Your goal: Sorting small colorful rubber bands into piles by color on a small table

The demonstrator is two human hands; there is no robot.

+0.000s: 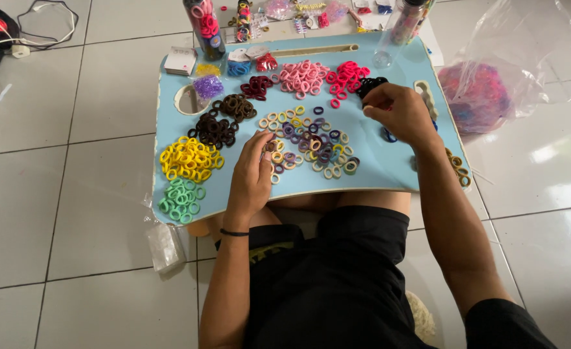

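I see a bag of bands right of the tray. My left hand pinches a band from the mixed pile; my right hand grips black bands above it

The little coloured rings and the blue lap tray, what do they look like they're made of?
Small hair ties: probably fabric-covered elastic, matte and soft-looking, with no shine. Light blue lap tray: seemingly plastic or coated board, smooth, faintly glossy, with moulded cut-outs.
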